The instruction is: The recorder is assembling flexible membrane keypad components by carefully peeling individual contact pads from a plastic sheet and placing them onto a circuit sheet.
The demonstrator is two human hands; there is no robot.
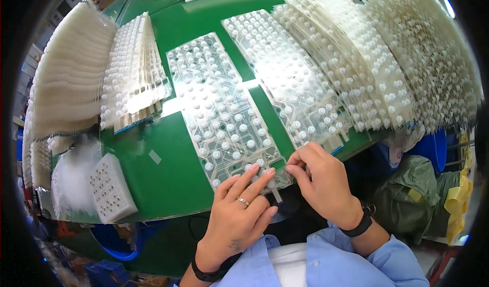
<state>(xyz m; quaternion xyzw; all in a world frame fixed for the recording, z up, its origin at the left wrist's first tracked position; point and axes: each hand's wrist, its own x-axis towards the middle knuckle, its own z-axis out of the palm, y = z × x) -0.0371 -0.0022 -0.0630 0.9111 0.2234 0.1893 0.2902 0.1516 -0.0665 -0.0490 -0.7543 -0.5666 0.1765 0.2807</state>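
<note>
The clear domed sheet [224, 124] looks light, flexible, best held by its edges; left hand [235, 213] spread across it; right hand [326, 186] narrowed at its corner, grip uncertain.

Left hand [242, 213] has its fingers laid on the near end of a clear sheet [220, 126] dotted with white domes, right hand [323, 185] basically pinching at its corner, can't tell if it's gripping. Similar sheets are stacked left [71, 73] and right [433, 58] on the green surface [163, 193].
</note>
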